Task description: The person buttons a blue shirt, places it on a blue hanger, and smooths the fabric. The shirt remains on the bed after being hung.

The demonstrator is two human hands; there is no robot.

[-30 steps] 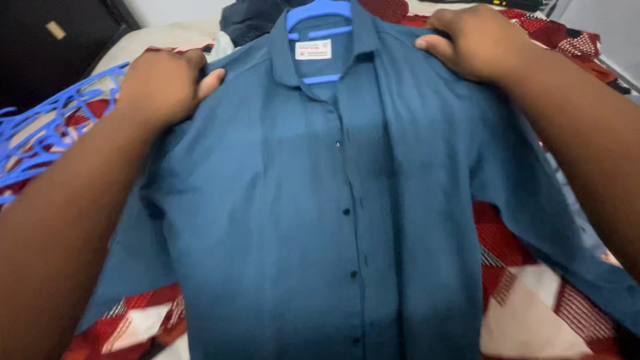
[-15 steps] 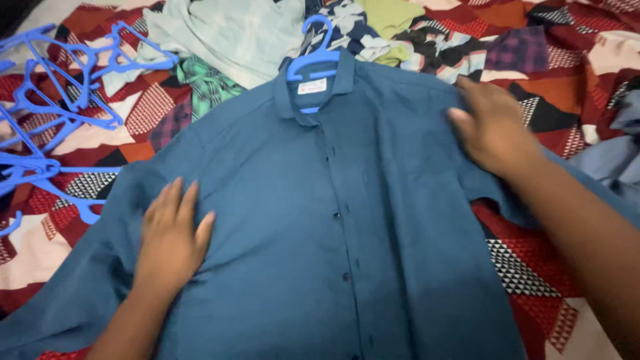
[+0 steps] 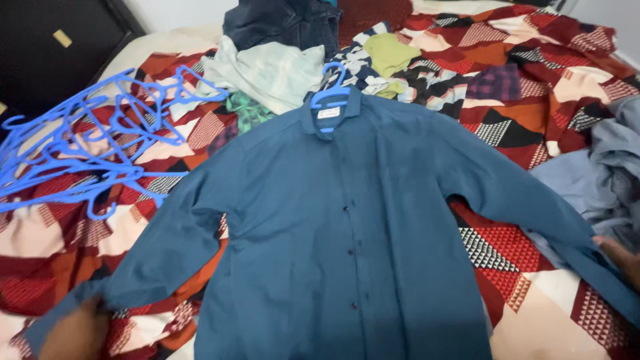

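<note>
A dark teal button-up shirt (image 3: pixel 333 253) lies flat, front up, on a patchwork bedspread (image 3: pixel 533 133). A blue plastic hanger (image 3: pixel 331 90) sits inside its collar. Both sleeves are spread out to the sides. My left hand (image 3: pixel 73 331) is at the bottom left, blurred, at the cuff end of the left sleeve (image 3: pixel 167 247) and seems closed on it. Only part of my right hand (image 3: pixel 621 259) shows at the right edge, touching the end of the right sleeve (image 3: pixel 520 193); its grip is hidden.
A tangle of several blue hangers (image 3: pixel 87 153) lies on the left of the bed. Loose clothes are piled behind the shirt: a pale green garment (image 3: pixel 273 70), a dark one (image 3: pixel 287 23), an olive one (image 3: pixel 390 53). Grey-blue clothing (image 3: pixel 613 167) lies at the right. A dark cabinet (image 3: pixel 53 47) stands at the far left.
The shirt went from held up by the shoulders to lying flat. My hands left its chest and shoulder and moved out to the sleeve ends, which are now spread wide.
</note>
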